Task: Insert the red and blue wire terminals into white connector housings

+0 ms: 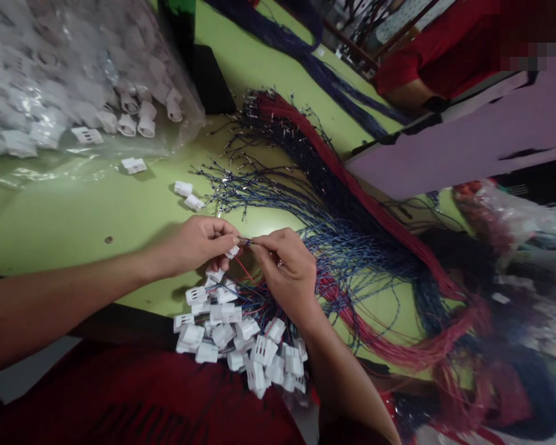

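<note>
White plastic connector housings (241, 346) lie heaped at the near edge of the green table (74, 210), already wired, their red and blue leads running up under the person's hands. Just above that heap the left hand (199, 244) pinches a single white housing (232, 251) between thumb and forefinger, its open end facing right. The right hand (285, 269) meets it from the right, fingertips closed on a thin wire end (248, 242); the wire's long axis runs roughly left to right, in line with the housing's opening, and the tip sits just at the housing, almost touching or perhaps already inside, which the blur does not let me settle. Both hands are equally near, fingers nearly touching each other. The housing looks small, blocky and matt white, with ribbed slots.

Further out, to the right, a thick fan of loose wires (352, 247), blue, dark and red, spreads across the table with bare metal terminals pointing left. Two spare housings (188, 195) lie loose beyond the hands. At the far left corner a clear bag of housings (74, 80) slumps. Another person in a red sleeve (426, 62) sits at the far right.
</note>
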A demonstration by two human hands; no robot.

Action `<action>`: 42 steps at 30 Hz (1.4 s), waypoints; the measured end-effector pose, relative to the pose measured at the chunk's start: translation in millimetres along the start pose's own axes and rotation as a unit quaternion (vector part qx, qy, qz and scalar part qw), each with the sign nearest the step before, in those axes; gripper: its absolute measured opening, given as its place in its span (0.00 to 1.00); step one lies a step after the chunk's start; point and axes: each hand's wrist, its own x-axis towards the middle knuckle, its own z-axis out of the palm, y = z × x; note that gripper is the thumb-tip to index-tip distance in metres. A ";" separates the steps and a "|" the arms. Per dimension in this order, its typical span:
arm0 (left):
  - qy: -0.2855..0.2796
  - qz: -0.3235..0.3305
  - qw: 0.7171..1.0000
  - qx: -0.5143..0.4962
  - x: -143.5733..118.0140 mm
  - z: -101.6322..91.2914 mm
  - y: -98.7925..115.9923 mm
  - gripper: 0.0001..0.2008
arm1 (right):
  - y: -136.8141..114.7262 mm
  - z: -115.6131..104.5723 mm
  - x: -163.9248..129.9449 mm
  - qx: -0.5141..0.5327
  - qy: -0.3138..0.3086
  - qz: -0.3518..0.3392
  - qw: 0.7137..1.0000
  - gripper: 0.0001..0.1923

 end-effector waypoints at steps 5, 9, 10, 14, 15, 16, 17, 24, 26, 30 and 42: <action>-0.008 0.007 1.000 -0.024 2.8 -3.5 -4.0 0.06 | 2.3 4.3 -1.0 -0.035 0.004 -0.024 0.999 0.06; -0.025 0.048 0.998 -0.039 5.7 -5.7 -11.6 0.05 | 0.5 3.8 0.2 -0.050 0.019 -0.026 0.998 0.07; -0.028 0.069 0.996 -0.046 6.5 -6.4 -13.6 0.06 | -0.2 2.8 0.4 -0.050 0.021 -0.015 0.998 0.07; -0.028 0.125 0.989 -0.075 9.7 -9.0 -18.6 0.12 | -2.0 -1.8 0.1 -0.044 0.025 0.027 0.998 0.08; -0.026 0.124 0.988 -0.085 10.2 -9.4 -18.9 0.12 | -2.1 -2.3 -0.1 -0.043 0.023 0.028 0.998 0.08; -0.023 0.119 0.988 -0.096 10.6 -9.6 -19.1 0.12 | -2.1 -2.5 -0.3 -0.042 0.021 0.027 0.999 0.08; -0.022 0.113 0.987 -0.108 10.9 -9.7 -19.2 0.12 | -1.9 -2.4 -0.5 -0.041 0.019 0.025 0.999 0.08; -0.023 0.101 0.981 -0.165 12.2 -8.1 -21.8 0.12 | 0.4 3.2 -0.5 -0.030 0.017 0.012 0.999 0.07; -0.026 0.098 0.980 -0.172 12.3 -7.4 -22.2 0.12 | 0.2 4.8 -0.3 -0.033 0.013 0.013 0.999 0.07; -0.028 0.091 0.979 -0.178 12.6 -6.5 -21.7 0.13 | 0.1 7.7 -0.5 -0.060 0.008 0.004 0.998 0.08; -0.005 0.112 0.993 -0.042 8.8 -2.6 -16.6 0.11 | 3.3 10.4 -1.5 -0.117 -0.022 -0.035 0.992 0.10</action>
